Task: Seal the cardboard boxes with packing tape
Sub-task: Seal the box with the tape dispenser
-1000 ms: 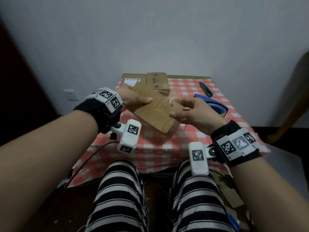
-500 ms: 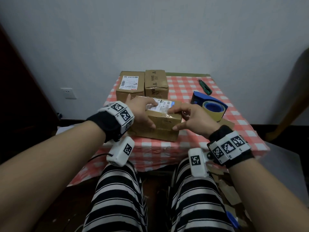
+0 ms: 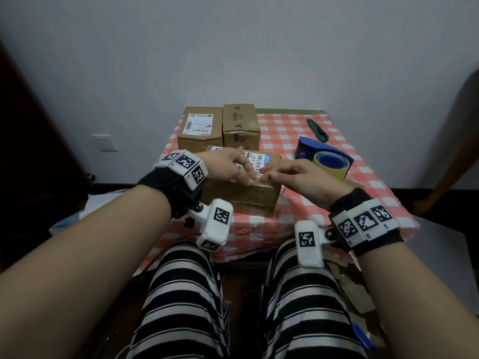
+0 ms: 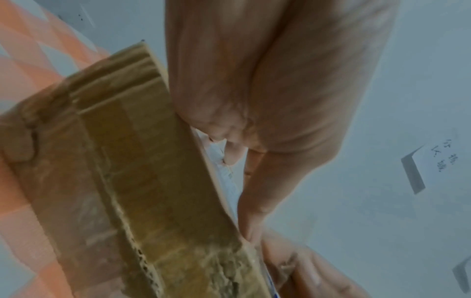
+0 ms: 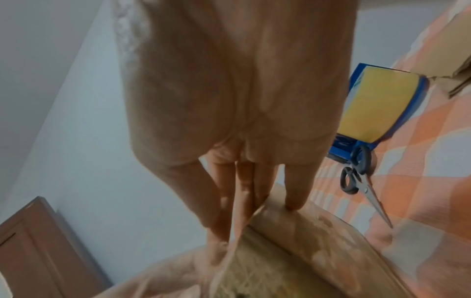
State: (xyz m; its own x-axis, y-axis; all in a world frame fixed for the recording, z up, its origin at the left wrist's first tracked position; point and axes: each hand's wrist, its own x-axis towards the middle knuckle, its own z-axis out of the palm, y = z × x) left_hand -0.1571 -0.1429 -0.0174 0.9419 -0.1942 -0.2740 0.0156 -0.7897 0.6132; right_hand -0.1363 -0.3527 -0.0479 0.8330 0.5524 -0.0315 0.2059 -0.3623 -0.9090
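A small cardboard box [image 3: 246,200] with a shipping label lies on the checked table [image 3: 344,203] near its front edge. Clear tape shines along its near top edge. My left hand [image 3: 241,169] reaches over the box top, its index finger pressing down by the near edge. My right hand [image 3: 280,174] meets it from the right, straight fingers pressing the same spot. The left wrist view shows the box's side face [image 4: 142,181] beside the extended fingers [image 4: 254,201]. In the right wrist view, straight fingers [image 5: 295,191] touch the box [image 5: 293,242].
Two more cardboard boxes [image 3: 201,130] [image 3: 241,125] stand at the table's back left. A blue tape dispenser [image 3: 326,161] with a yellowish roll sits right of my hands, scissors [image 5: 362,181] beside it. A green utility knife [image 3: 317,129] lies at the back right.
One second ago both hands held the box tilted in the air. It now lies flat on the table, and both hands have shifted from its sides to pressing on its top.
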